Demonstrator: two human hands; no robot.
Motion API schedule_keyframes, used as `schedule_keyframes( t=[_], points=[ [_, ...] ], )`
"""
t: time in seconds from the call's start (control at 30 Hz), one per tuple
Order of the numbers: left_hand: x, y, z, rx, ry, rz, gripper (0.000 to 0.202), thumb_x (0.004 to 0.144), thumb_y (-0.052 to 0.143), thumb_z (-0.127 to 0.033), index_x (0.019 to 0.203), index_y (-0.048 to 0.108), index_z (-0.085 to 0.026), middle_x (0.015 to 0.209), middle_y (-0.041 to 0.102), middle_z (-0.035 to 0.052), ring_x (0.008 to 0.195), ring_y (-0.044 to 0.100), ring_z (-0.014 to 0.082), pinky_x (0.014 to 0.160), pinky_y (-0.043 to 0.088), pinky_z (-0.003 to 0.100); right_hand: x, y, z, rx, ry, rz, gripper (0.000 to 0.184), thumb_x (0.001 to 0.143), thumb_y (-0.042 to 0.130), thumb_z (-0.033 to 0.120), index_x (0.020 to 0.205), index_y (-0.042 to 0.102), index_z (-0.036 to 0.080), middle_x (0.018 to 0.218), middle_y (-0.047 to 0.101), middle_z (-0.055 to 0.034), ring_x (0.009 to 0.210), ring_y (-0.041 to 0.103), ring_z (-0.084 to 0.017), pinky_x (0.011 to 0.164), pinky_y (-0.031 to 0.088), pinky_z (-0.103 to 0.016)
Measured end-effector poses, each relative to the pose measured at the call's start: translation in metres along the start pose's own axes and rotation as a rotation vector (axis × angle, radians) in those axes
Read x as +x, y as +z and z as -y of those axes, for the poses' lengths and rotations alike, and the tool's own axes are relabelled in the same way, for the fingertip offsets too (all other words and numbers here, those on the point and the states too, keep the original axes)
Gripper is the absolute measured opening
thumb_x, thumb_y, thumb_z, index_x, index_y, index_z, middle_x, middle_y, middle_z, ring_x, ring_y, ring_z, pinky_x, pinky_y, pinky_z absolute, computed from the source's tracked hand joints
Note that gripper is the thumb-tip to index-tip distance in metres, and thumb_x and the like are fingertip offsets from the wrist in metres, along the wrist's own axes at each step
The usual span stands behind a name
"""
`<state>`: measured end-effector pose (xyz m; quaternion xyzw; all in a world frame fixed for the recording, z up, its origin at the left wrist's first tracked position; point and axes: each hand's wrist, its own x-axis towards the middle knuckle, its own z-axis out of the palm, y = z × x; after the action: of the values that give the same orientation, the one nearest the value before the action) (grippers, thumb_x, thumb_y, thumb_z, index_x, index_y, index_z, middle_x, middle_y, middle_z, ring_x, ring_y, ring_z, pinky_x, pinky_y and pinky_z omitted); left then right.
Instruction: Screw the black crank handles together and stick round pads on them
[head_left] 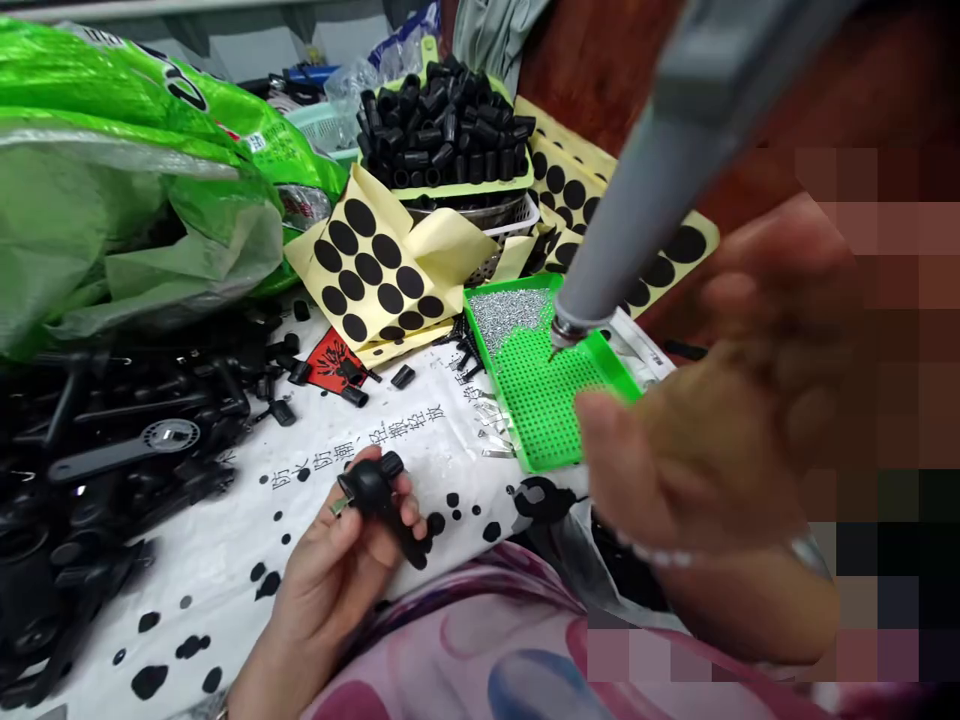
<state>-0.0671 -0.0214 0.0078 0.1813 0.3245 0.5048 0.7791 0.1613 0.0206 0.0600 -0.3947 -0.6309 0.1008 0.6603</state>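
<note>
My left hand (345, 560) is closed round a small black plastic part (379, 495) just above my lap, at the front edge of the white printed sheet (225, 540). My right hand (720, 400), blurred and close to the camera, grips a grey electric screwdriver (637, 190). The screwdriver slants down to the left. Its tip rests in the green perforated tray (540, 400), near the heap of small silver screws (510, 315) at the tray's far end.
A pile of black plastic parts (97, 450) fills the left side. Behind it lies a green plastic bag (127, 170). Yellow sheets of round black stickers (375, 265) lie in the middle, with a green tray of black tubes (442, 125) behind them.
</note>
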Motion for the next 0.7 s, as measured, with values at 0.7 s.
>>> schedule_keyframes(
  t=[0.7],
  points=[
    [-0.016,-0.003,-0.006,0.814,0.482,0.058,0.037,0.082,0.060,-0.008,0.109,0.063,-0.033,0.102,0.065,-0.0021,0.093,0.064,0.0107,0.083,0.049,0.016,-0.071,0.057,0.018,0.277,0.149,0.420,0.021,0.081,0.059,0.015,0.102,0.055,0.017,0.086,0.061,-0.0058,0.076,0.058,-0.014,0.067,0.051,-0.026]
  ],
)
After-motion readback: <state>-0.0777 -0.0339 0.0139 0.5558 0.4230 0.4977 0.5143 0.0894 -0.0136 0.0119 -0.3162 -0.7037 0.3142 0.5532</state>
